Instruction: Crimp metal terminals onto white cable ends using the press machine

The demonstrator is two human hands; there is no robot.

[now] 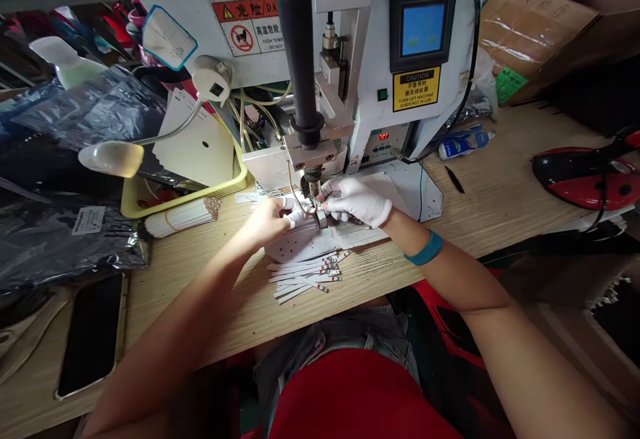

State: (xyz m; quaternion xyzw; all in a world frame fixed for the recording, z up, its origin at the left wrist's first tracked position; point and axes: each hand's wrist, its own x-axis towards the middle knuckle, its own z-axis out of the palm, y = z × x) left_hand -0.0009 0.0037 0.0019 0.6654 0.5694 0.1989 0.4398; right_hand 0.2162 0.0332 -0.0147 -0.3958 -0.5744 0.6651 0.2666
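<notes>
Metal block [323, 219] is flanked by left hand [274, 219] and right hand [357, 202], fingers narrowed, any hold unclear; white strips [299, 275] are laid nearer, roughly left-to-right.

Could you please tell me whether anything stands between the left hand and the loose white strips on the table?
Nothing visible stands up between the left hand and the loose white strips; only part of the pale plate lies between them.
</notes>
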